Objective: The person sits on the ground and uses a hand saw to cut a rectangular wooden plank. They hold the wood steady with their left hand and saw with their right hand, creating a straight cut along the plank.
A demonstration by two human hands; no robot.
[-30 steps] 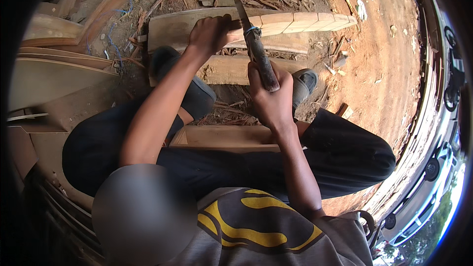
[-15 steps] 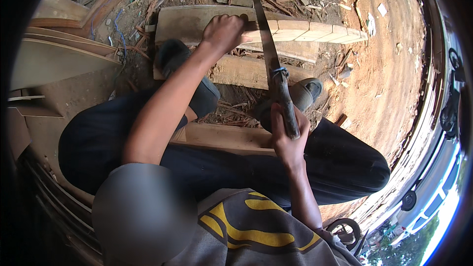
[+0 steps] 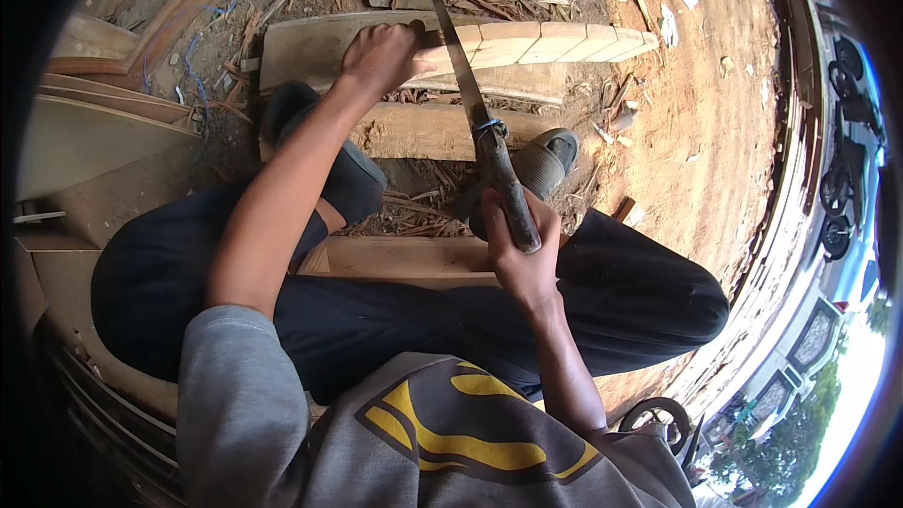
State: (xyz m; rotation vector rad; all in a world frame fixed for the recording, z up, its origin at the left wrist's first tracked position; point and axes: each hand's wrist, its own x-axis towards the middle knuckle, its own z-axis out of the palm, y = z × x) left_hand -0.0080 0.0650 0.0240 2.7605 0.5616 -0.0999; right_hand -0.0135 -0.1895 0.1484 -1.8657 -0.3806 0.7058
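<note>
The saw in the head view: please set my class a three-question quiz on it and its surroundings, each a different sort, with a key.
1. Which hand grips the saw?
2. True or false: both of the person's feet are bare.
3. Fill in: in this view, the saw's metal ____ crosses in front of the pale wood piece.

Key:
1. The right hand.
2. False; dark footwear shows on both.
3. Blade.
</note>
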